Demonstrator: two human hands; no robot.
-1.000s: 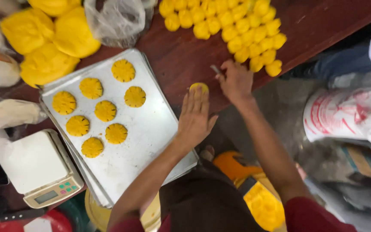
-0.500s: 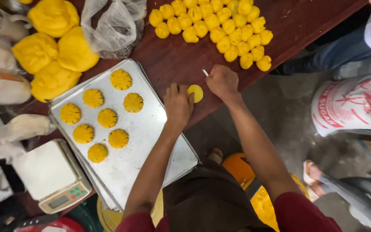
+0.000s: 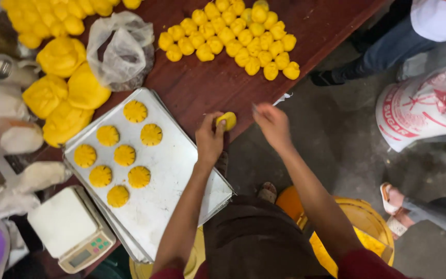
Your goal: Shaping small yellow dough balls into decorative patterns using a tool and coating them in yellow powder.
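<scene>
At the bench edge beside the baking tray, the left hand pinches a soft, easily dented yellow dough disc by its rim, while the right hand hovers, loosely curled, apparently empty.

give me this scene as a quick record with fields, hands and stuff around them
left hand: holds a flattened yellow dough piece at the table edge
right hand: raised beside it, apart from it; whether it holds anything is unclear
baking tray: eight scored yellow rounds
table: cluster of small dough balls, clear plastic bag
scale: below the tray
</scene>
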